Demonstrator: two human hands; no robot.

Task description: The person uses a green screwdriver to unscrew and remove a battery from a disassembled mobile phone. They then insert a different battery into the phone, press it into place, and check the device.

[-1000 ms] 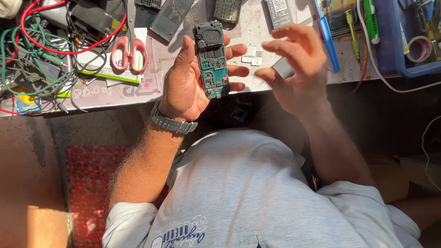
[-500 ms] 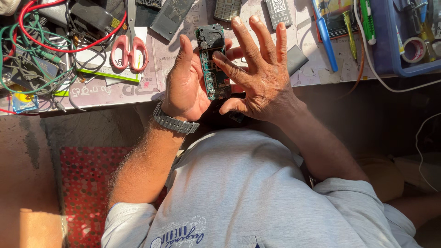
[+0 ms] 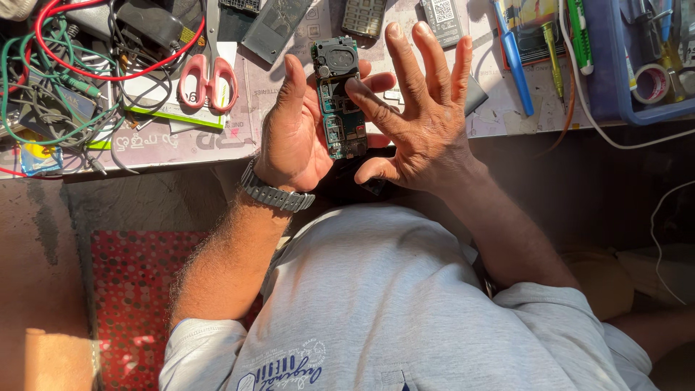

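My left hand (image 3: pixel 293 134) grips a green phone board (image 3: pixel 338 98) above the bench (image 3: pixel 289 116). My right hand (image 3: pixel 416 123) spreads its fingers (image 3: pixel 402 61) wide, one fingertip touching the board.

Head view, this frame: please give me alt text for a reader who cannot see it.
The left hand holds a bare green phone circuit board upright, while the right hand, fingers spread, touches the board with its index fingertip. Behind them, on a cluttered worktable, lie pink-handled scissors, tangled red and green wires and a blue plastic tray.
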